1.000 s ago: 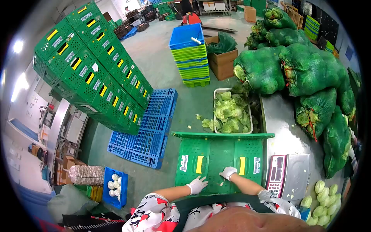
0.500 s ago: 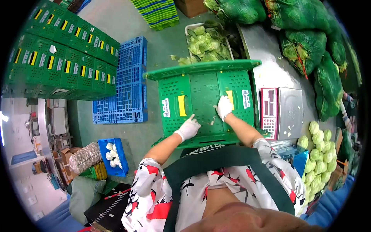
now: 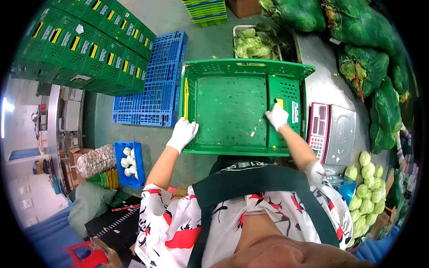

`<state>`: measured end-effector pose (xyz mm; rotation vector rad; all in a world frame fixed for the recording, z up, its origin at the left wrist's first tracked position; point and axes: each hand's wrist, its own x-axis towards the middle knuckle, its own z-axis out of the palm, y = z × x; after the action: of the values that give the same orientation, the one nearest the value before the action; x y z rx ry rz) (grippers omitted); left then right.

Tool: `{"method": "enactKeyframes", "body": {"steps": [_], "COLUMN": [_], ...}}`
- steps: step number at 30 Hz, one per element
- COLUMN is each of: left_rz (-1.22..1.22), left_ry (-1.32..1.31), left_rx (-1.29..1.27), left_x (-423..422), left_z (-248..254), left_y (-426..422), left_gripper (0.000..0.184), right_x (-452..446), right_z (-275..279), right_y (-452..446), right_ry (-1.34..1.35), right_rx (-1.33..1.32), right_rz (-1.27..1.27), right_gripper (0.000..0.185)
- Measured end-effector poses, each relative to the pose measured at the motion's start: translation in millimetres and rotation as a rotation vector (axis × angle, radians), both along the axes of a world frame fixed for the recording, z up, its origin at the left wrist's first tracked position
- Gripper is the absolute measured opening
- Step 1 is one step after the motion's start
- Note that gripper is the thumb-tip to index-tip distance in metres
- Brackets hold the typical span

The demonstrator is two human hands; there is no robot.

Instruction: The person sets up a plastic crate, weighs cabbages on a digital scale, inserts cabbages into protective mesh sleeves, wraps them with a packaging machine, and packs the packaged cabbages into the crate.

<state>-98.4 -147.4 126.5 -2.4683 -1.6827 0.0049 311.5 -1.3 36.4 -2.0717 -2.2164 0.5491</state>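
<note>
A green folding crate [image 3: 230, 111] lies in front of me with its far and left walls upright. My left hand [image 3: 183, 135], in a white glove, is closed on the left end wall [image 3: 186, 100] near its front corner. In a matching glove, my right hand [image 3: 277, 117] has its fingers curled at the inner edge of the right end panel [image 3: 286, 89], beside its yellow handle piece. That panel leans inward over the crate floor. A small pale scrap [image 3: 253, 133] lies on the floor of the crate. My right fingertips are partly hidden.
Stacked green crates [image 3: 85, 49] stand by a blue pallet [image 3: 165, 80] at left. A scale [image 3: 342, 134] sits to the right, near net bags of cabbages [image 3: 364, 67] and a cabbage pile [image 3: 368, 192]. Behind the crate is a bin of leaves [image 3: 254, 42].
The left end panel has swung from folded flat to upright, with my left hand moving left along with it. My right hand has shifted to the right panel's inner edge, and that panel now tilts up.
</note>
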Motion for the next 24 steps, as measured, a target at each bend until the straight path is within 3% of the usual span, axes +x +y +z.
{"method": "enactKeyframes", "body": {"steps": [4,7,9,13,15,17,18,19,21,23,24], "left_rz": [0.03,0.042,0.053,0.15,0.07,-0.123,-0.106,0.009,0.051,-0.04,-0.013], "left_ry": [-0.025,-0.02,-0.029,-0.234,-0.35,-0.568,-0.634,-0.539,-0.561,-0.487,-0.493], "left_rx": [0.017,-0.021,-0.036,-0.007,-0.279,-0.139,-0.163,-0.233,-0.209,-0.154,-0.195], "left_x": [3,1,2,35,75,98,102,101,107,96,94], "left_z": [-6,-10,-7,20,60,37,18,6,7,-17,-17], "left_y": [0,0,3,-7,-10,-33,-39,-44,-40,-41,-41], "left_gripper": [0.021,0.02,0.019,0.031,0.032,0.032,0.033,0.032,0.029,0.03,0.03], "right_x": [73,167,172,156,146,138,134,134,148,142,138], "right_z": [96,100,93,124,137,139,141,139,85,108,112], "right_y": [-10,-7,-14,-30,-51,-78,-90,-103,-120,-124,-122], "right_ry": [-0.161,-0.414,-0.467,-0.236,-0.148,-0.091,-0.086,-0.074,-0.065,0.14,0.151], "right_rx": [0.187,0.42,0.371,0.449,0.639,0.672,0.549,0.425,0.657,0.31,0.289], "right_rz": [-0.112,-0.121,-0.099,-0.198,-0.128,-0.153,-0.198,-0.257,-0.209,-0.406,-0.423], "right_gripper": [0.033,0.036,0.041,0.04,0.044,0.044,0.045,0.047,0.053,0.058,0.058]}}
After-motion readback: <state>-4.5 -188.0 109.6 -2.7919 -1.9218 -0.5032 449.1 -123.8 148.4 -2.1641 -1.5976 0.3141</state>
